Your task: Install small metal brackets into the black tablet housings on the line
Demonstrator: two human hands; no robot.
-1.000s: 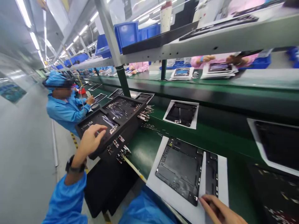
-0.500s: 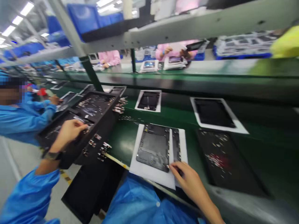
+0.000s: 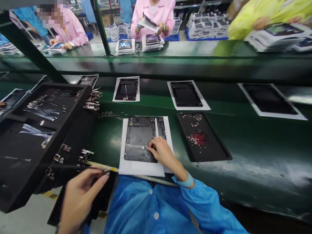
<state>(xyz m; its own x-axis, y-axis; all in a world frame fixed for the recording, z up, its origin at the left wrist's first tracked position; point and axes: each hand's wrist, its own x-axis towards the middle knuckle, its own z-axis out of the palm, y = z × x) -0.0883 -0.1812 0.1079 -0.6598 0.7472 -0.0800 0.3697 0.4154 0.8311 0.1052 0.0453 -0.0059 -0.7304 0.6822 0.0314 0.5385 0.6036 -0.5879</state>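
Note:
A dark tablet housing (image 3: 138, 133) lies on white paper sheets (image 3: 142, 169) in front of me. My right hand (image 3: 163, 151) is over its lower right part, thumb and forefinger pinched at the end of a thin flex cable (image 3: 135, 147) stretched across the housing. A white strip (image 3: 156, 126) stands out along the housing's right side. My left hand (image 3: 84, 191), blurred, is at the bench edge with its fingertips pinched together. A thin dark streak passes by those fingers; what they hold is not clear.
At left stands a black foam tray (image 3: 56, 107) with flex cables, and small parts hang on its side. A black tray (image 3: 204, 139) with tiny parts lies at right. Behind are more housings on paper (image 3: 186, 94). Co-workers (image 3: 152, 19) sit across the bench.
The view has swung right and down. My left hand has come away from the foam tray to the bench edge. My right hand has moved from the housing's lower edge onto it, at the flex cable.

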